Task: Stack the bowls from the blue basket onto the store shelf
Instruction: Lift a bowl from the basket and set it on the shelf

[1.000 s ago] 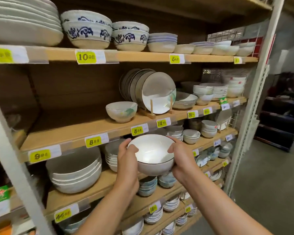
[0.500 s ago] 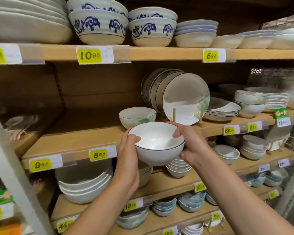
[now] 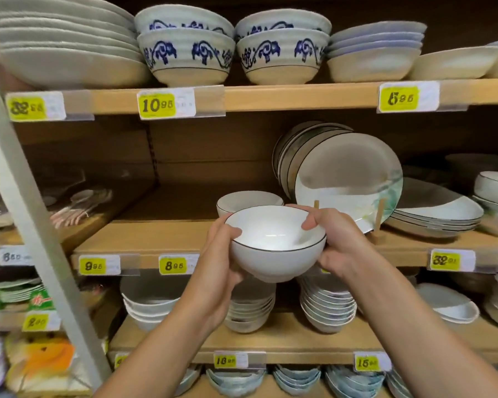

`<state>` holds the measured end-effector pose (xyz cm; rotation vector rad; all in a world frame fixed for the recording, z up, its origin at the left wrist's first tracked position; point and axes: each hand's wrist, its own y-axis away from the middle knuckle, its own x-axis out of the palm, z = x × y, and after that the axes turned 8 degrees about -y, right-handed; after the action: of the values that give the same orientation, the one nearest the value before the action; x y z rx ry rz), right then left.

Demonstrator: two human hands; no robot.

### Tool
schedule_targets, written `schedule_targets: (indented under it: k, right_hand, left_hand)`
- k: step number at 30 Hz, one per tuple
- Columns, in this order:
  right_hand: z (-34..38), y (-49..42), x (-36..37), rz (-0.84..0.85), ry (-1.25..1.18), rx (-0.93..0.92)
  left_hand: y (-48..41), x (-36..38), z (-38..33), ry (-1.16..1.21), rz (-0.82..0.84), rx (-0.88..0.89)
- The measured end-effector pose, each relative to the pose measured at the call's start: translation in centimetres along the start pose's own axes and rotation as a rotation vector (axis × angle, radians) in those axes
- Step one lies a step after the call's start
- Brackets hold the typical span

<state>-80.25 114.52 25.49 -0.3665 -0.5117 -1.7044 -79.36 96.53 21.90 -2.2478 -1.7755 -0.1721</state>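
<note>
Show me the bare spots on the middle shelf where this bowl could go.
Middle shelf: bare board runs from the lone bowl leftward to the shelf's end, deep to the back panel. Right of that bowl it is crowded: upright plates, then stacked plates. The top shelf and lower shelf are packed with stacks.

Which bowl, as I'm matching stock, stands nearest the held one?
The single dark-rimmed white bowl directly behind the held bowl; the others sit in stacks farther off.

The white bowl [image 3: 275, 245] has risen to the middle shelf [image 3: 161, 234] — close before the shelved bowl [image 3: 247, 200].
</note>
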Motion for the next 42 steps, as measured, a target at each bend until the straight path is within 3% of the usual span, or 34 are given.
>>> schedule_targets:
  k: [8, 24, 42]
  right_hand:
    - [-1.1, -1.1, -1.0, 0.040, 0.009, 0.071]
    - [-2.2, -2.1, 1.6, 0.038, 0.001, 0.088]
    - [-2.3, -6.6, 3.8, -0.120, -0.017, -0.037]
  left_hand:
    - [0.1, 0.4, 1.2, -0.063, -0.094, -0.012]
    - [-2.6, -3.3, 0.6, -0.118, -0.014, -0.030]
    - [-8.2, -3.9, -0.5, -0.212, -0.098, -0.084]
